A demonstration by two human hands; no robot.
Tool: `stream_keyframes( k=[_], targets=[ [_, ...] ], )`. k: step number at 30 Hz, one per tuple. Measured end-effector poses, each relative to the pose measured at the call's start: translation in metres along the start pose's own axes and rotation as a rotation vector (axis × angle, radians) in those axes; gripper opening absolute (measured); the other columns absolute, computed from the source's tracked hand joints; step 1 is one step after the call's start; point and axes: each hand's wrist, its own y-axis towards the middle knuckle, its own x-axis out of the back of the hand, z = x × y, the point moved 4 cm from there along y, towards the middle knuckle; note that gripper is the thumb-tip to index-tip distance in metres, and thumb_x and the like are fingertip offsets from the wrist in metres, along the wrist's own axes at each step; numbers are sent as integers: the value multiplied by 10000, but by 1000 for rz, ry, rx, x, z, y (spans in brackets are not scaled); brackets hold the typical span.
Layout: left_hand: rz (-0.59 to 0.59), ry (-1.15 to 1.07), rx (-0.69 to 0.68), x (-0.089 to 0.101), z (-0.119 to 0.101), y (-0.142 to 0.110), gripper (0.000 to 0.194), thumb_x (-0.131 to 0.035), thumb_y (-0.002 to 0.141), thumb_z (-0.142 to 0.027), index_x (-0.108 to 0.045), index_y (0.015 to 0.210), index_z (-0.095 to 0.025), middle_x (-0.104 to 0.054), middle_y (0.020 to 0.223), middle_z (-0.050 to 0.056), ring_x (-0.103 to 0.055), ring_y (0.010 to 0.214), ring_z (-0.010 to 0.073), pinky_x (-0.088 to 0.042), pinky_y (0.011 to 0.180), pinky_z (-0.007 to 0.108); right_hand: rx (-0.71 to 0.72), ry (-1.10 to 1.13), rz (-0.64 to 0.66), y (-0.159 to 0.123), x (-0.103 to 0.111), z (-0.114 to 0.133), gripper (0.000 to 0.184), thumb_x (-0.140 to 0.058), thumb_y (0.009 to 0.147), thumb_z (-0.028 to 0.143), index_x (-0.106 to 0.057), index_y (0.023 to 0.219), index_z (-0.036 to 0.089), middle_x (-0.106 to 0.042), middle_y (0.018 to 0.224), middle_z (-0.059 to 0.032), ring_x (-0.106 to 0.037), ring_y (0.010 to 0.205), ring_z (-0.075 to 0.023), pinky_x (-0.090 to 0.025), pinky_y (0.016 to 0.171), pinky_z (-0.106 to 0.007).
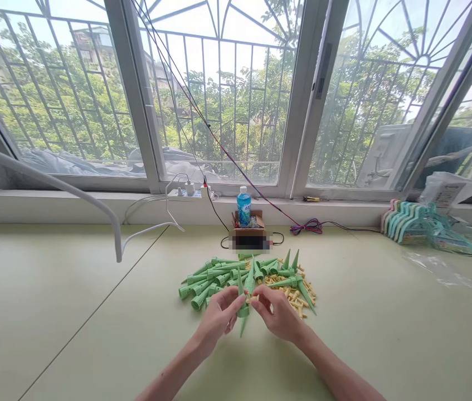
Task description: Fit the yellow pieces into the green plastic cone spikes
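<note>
My left hand [222, 311] is closed around a green plastic spike [243, 313], which has a pointed end and a wider collar. Fingers pinched, my right hand [276, 313] has a small yellow plastic peg [254, 298] at its fingertips, close against the spike's side. Whether the peg sits in a hole there I cannot tell. Just beyond both hands lies a pile of green spikes [214, 274], some with their hollow ends facing me. Many small yellow pegs [300, 301] are heaped behind and beside my right hand, with a few spikes lying over them.
Behind the pile stands a small cardboard box [256, 220] with a blue bottle [243, 207]. Cables [309, 225] run along the back. Children's hangers [405, 223] and clear plastic bags lie at the right. A white bent tube [112, 223] reaches over the table's left side.
</note>
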Motion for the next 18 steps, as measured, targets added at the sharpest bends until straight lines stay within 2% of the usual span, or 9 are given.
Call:
stream_keyframes(
  k=[8,18],
  targets=[
    [8,21,13,-2,-2,-1,404,-676,798,-528,-642,943,-153,-562,715,-16,-287,381,14,-208,340,176,-6,-51,1,1,0,-1,278,-446,995,347,-509,772,194,-429,588,49,-367,529,-106,-297,539,-235],
    [3,22,15,-3,-4,-2,432,-684,779,-549,-647,930,-147,-486,625,-52,-280,382,23,-207,342,175,-8,-98,-14,3,-1,-5,408,-406,1007,376,-426,642,193,-356,568,55,-323,523,-103,-265,532,-238]
  ],
)
